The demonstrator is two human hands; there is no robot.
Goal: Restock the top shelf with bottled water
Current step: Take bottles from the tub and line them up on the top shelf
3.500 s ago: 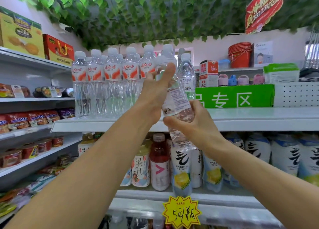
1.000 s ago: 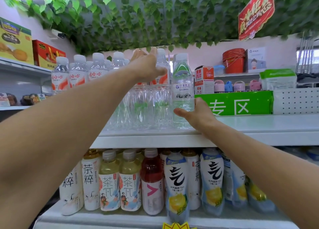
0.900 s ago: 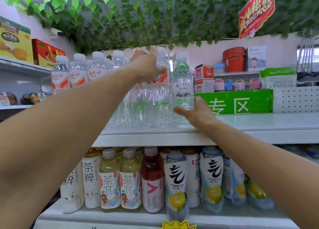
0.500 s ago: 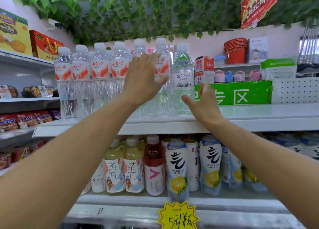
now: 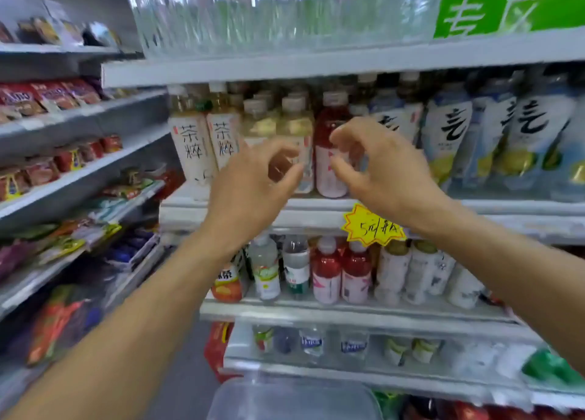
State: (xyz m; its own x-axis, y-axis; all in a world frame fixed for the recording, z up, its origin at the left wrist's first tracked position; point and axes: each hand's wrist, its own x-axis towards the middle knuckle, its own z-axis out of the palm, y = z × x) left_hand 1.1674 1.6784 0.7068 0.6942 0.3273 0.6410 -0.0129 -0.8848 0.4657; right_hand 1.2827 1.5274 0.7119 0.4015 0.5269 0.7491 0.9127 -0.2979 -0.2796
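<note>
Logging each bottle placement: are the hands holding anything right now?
Nothing. The left hand and right hand hang loosely curled and empty.

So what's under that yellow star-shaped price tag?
Below the yellow price tag stand two red-capped pink drink bottles and pale bottles on the lower shelf. The tag covers the upper shelf's edge and some bottle tops.

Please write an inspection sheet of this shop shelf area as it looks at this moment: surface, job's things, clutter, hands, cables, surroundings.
Surface: top shelf, white edge, seen from below.
Job's things: water bottles standing on the top shelf, only lower parts in view, blurred.
Clutter: clear plastic container at the bottom edge; yellow price tag on a lower shelf.
Hands: left hand and right hand, fingers loosely curled, no grip on anything, in front of the tea bottles.
Cables: nothing seen.
Surroundings: snack packets on the left racks; green sign.
</note>
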